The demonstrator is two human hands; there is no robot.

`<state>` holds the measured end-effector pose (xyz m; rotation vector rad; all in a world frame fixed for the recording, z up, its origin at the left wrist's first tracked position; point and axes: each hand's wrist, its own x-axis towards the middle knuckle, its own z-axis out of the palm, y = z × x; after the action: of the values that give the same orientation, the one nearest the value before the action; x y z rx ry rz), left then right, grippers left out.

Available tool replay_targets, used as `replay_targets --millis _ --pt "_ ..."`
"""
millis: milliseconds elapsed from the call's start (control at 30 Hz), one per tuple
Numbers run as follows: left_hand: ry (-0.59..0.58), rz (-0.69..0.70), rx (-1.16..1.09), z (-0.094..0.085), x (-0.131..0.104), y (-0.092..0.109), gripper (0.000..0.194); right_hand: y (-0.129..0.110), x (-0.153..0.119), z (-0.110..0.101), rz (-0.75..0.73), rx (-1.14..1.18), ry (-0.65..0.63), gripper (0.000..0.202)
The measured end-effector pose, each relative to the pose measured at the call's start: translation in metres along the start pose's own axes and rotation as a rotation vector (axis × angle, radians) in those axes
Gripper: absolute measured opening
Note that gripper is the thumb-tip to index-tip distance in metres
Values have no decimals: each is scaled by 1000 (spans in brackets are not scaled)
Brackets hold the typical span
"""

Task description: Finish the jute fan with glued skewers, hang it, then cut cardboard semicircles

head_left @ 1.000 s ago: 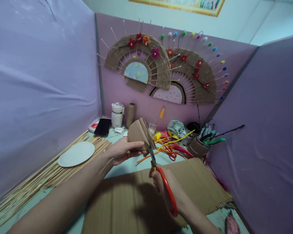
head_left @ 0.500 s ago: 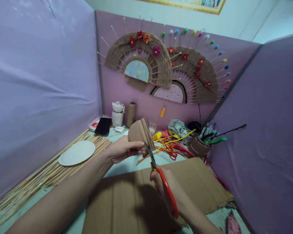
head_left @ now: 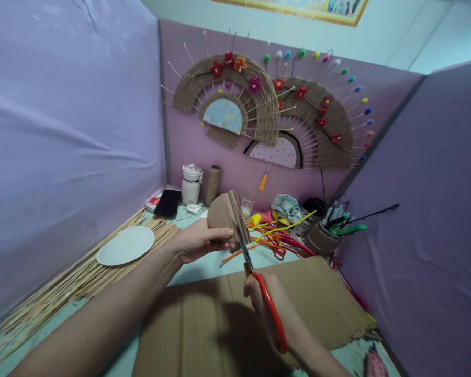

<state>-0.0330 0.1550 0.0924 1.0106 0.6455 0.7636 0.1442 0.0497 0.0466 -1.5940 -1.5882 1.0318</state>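
Note:
Between the thumb and fingers of my left hand [head_left: 204, 242] is a small rounded piece of brown cardboard [head_left: 221, 213], held up above the table. My right hand [head_left: 265, 293] is closed round the red handles of a pair of scissors [head_left: 273, 314]. Their metal blades point up and away, lying against the cardboard along its right part, where a strip stands partly apart from the rest. Beneath both hands lies a large flat cardboard sheet [head_left: 196, 324] with shadows across it.
Thin wooden sticks [head_left: 74, 277] and a white paper plate [head_left: 126, 245] lie at left. Behind stand a phone [head_left: 168, 202], a white bottle [head_left: 191, 184] and a twine spool [head_left: 213, 185]. Coloured pipe cleaners [head_left: 275, 238] and a tool-filled container [head_left: 322, 238] are at right. Woven fan decorations [head_left: 267, 112] hang behind.
The whole view has shifted slightly. Both hands keep their holds, and the scissors stay against the cardboard with their handles in nearly the same place.

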Motion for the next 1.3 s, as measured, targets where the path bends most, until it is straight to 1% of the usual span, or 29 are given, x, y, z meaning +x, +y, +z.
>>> replay_targets --millis 167,267,400,500,667,800,867,967,1033,1167,1300 --pt "32 -19 -24 1 0 0 43 -7 -2 3 1 5 50 51" --pt "69 -21 -39 -1 0 1 46 -8 -3 4 -15 12 50 55" --pt "171 30 -32 -4 0 6 44 -3 -1 6 -43 -29 19 54" --pt "207 70 -20 -3 -1 9 45 -1 -1 7 -86 -17 -4 57" --pt "157 59 0 5 -5 7 43 3 -4 4 -169 54 -55 70" --pt "114 56 -10 10 -8 3 49 9 -7 2 -198 71 -91 74" --pt "110 59 -23 11 -8 2 50 10 -8 2 -182 58 -71 76" --pt "121 53 -32 10 -6 1 48 6 -11 2 -130 26 -8 77" --pt "126 47 -39 9 -4 0 47 3 -12 2 -113 7 10 78" --pt "120 38 -46 9 -3 -2 43 2 -11 3 -102 -7 -13 74" --pt "112 34 -42 10 -4 -1 41 2 -10 5 -60 14 27 62"
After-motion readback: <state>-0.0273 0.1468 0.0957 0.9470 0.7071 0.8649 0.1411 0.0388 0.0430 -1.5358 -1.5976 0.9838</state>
